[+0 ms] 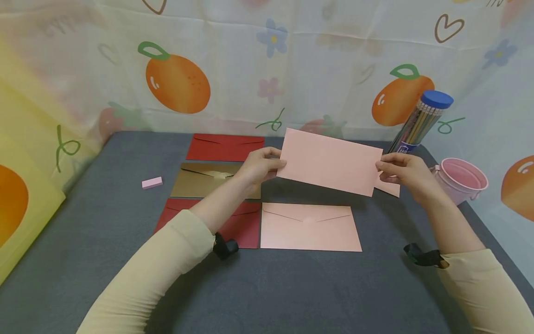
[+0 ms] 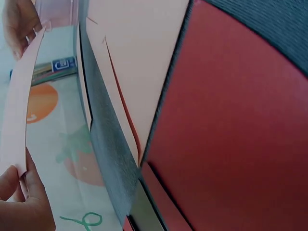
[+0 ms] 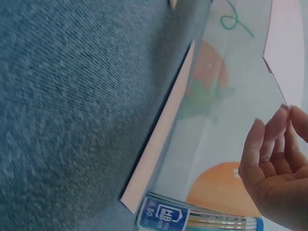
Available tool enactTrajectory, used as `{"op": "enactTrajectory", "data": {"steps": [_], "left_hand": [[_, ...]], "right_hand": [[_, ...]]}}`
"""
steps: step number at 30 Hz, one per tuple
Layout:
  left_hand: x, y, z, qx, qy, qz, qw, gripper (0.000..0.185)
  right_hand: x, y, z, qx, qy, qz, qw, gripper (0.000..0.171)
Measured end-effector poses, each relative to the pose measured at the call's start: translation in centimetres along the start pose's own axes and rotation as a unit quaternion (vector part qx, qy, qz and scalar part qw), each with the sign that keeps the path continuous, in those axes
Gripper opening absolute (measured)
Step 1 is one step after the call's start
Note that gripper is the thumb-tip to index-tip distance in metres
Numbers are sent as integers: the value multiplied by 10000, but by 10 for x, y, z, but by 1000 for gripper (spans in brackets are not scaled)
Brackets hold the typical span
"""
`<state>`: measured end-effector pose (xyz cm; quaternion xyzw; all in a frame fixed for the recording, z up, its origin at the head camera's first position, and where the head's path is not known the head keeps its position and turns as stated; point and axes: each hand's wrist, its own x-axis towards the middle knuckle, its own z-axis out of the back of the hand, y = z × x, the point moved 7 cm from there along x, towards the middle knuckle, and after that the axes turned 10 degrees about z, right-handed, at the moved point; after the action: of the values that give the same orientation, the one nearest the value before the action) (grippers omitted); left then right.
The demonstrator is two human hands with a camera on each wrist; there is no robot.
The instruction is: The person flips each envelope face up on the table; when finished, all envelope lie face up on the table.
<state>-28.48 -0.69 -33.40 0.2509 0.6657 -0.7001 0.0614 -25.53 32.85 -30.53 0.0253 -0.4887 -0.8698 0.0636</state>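
Between both hands a pink envelope point(image 1: 329, 162) is held up above the table, its plain side toward the head camera. My left hand point(image 1: 260, 167) pinches its left edge between thumb and fingers. At the opposite edge my right hand point(image 1: 400, 169) pinches it the same way, as the right wrist view confirms. Below it a second pink envelope point(image 1: 310, 229) lies flat, flap side up. Another pink envelope point(image 3: 159, 139) lies farther back, mostly hidden behind the raised one in the head view.
Left of the pink envelopes lie a red envelope point(image 1: 227, 146), a gold envelope point(image 1: 200, 183) and a nearer red envelope point(image 1: 244, 229). A small pink block point(image 1: 152, 183) sits farther left. A tube of pencils point(image 1: 419, 123) and a pink bucket point(image 1: 460, 181) stand at the right.
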Motion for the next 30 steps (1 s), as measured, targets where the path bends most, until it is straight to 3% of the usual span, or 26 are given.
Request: {"op": "enactTrajectory", "data": {"steps": [5,7,13,18,24,30], "left_hand": [[1,-1,7,154,-94,-145,9997,29],[1,-2,10,174,-118,-237,9995,29],[-1,-5,14,59,-125,-434,9990,28],[-2,-5,16,144,-150,-459,9987,28],[1,-2,17,573,-362,-471,9966,27],[0,2,22,770,-654,-398,9941,26]], "right_hand": [[2,-1,-7,745,-8,62,9972,3],[2,0,-9,1191,9,127,9928,3],[2,5,-17,2483,182,269,9681,8],[2,6,-24,3113,498,402,9481,18],[1,1,-28,3235,874,452,9411,23],[0,-4,-30,2735,1048,311,9556,20]]}}
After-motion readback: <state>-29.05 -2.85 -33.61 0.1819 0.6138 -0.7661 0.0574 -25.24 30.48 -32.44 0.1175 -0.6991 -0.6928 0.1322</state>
